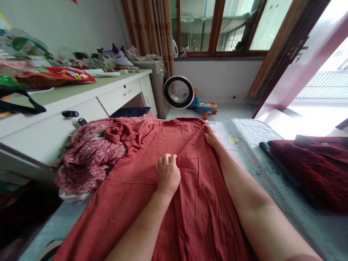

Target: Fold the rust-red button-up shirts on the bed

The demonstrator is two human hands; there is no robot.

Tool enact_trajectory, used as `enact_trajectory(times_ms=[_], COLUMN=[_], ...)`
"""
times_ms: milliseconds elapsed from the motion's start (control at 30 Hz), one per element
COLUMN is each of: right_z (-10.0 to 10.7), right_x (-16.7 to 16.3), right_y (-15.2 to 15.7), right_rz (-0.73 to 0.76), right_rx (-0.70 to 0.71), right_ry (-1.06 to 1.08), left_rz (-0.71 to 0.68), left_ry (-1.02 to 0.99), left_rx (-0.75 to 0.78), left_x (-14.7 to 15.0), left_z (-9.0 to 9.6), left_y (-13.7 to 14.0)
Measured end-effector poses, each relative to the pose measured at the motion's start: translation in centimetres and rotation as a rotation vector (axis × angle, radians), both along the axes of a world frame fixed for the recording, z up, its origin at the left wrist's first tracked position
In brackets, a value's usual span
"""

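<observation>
A long brick-red dress (141,188) lies spread over the bed, running from its far edge towards me. Near its middle, my left hand (168,174) is closed, its curled fingertips pinching the cloth. Farther off, at the dress's right edge, my right hand (212,138) grips the fabric between thumb and fingers. A taut crease runs between the two hands. On the left, part of the dress is bunched up against a heap of red-and-white patterned cloth (84,156).
Folded dark red clothes (312,166) lie on the pale bed sheet (244,145) at right. A cluttered white desk (81,105) runs along the left. Beyond the bed stand a washing machine with its round door (178,92) open and a blue-orange ride-on toy (203,106).
</observation>
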State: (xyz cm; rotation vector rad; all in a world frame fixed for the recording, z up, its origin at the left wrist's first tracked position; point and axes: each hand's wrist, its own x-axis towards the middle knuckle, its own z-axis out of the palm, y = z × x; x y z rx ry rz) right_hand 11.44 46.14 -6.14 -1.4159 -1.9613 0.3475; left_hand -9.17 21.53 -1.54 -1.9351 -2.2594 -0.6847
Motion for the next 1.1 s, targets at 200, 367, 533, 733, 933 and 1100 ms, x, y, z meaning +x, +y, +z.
enact_trajectory(times_ms=[200, 367, 533, 733, 933, 1100], right_z=[1.6, 3.5, 3.7, 2.6, 2.5, 2.3], right_x=[-0.8, -1.6, -2.9, -3.1, -3.1, -3.3], right_y=[-2.0, -3.4, -4.0, -4.1, -3.9, -3.9], right_rz=[-0.164, -0.195, 0.047, 0.035, -0.018, -0.073], right_rx=[-0.079, 0.035, 0.009, -0.120, -0.179, -0.196], right_ry=[-0.133, -0.186, -0.356, -0.470, -0.477, -0.463], left_rz=[-0.493, -0.535, -0.506, -0.481, -0.458, -0.446], left_ry=[-0.073, -0.018, 0.021, 0.027, 0.026, 0.015], left_rx=[0.073, -0.138, -0.199, -0.196, -0.201, -0.186], left_x=[1.0, 1.7, 2.0, 2.4, 2.6, 2.7], left_z=[-0.3, -0.8, -0.6, -0.7, -0.9, -1.3], left_y=[-0.2, -0.8, -1.3, -1.5, -1.7, -1.8])
